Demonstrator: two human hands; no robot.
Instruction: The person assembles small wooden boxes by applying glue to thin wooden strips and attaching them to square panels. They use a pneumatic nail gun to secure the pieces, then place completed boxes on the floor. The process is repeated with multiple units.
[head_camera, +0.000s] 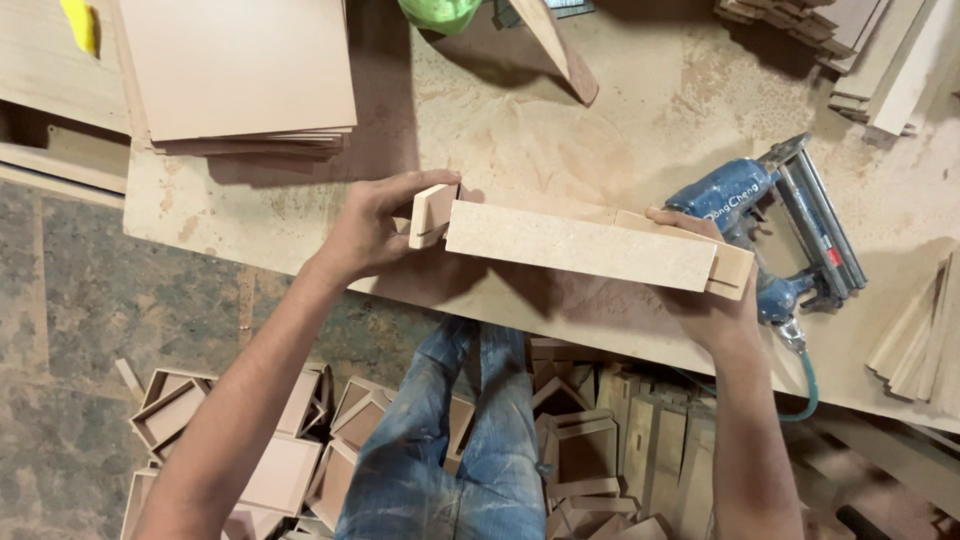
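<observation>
1. Head view: the dusty worktop fills the upper and middle frame; work over its near edge, where the boards get support.
2. A long fibreboard strip lies across the centre, raised on edge; its top looks best kept level.
3. The blue pneumatic nailer rests at right, just behind the strip, within reach.
4. The left hand pinches a small end piece against the strip's left end; flush edges matter.
5. The right hand grips the strip's right end, fingers wrapped round another end piece.
</observation>
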